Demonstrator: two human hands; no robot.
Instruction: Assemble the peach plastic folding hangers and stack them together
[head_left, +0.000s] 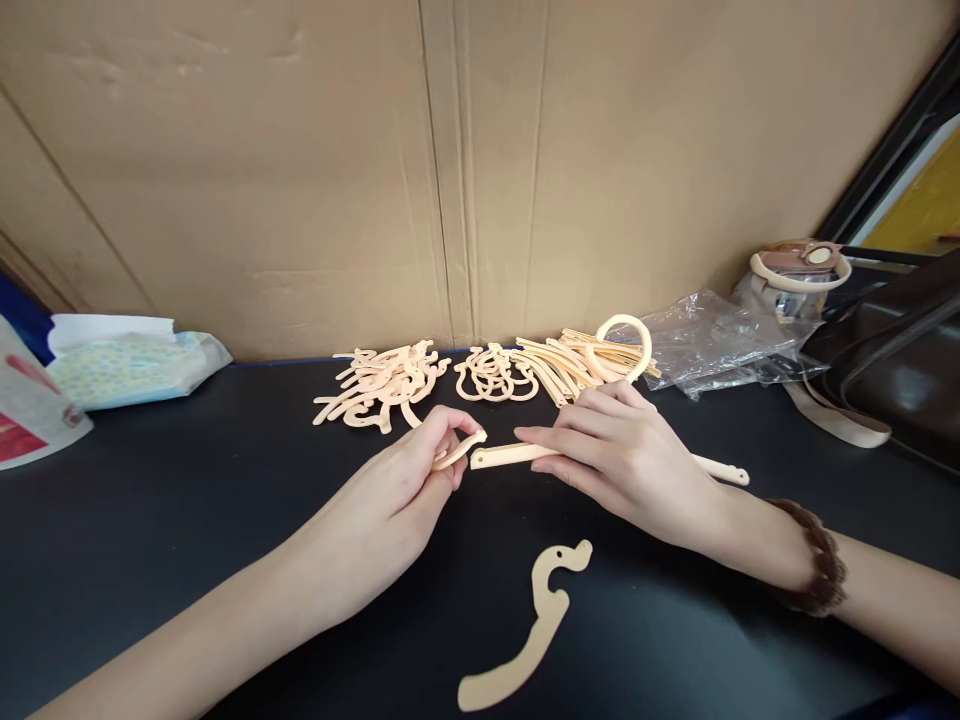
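My left hand (424, 475) pinches a small, curved cream plastic arm (461, 452), seen nearly edge-on. Its tip is close to the left end of a straight cream plastic hanger bar (504, 456); whether they touch I cannot tell. My right hand (619, 450) grips this bar around its middle, and the bar's far end sticks out past the wrist side. A cream plastic hook (643, 340) rises behind my right knuckles; its join to the bar is hidden. Nearer to me, a loose curved cream arm (517, 650) with a notch lies flat on the black table (337, 650).
Along the cardboard wall (300, 180) lie a pile of curved arms (382, 385), several hooks (495, 375) and a heap of straight bars (551, 365). A tissue pack (142, 370) and a paper cup (34, 410) stand left. Clear plastic bags (712, 340), a bottle (799, 275) and a dark bag (900, 350) are right.
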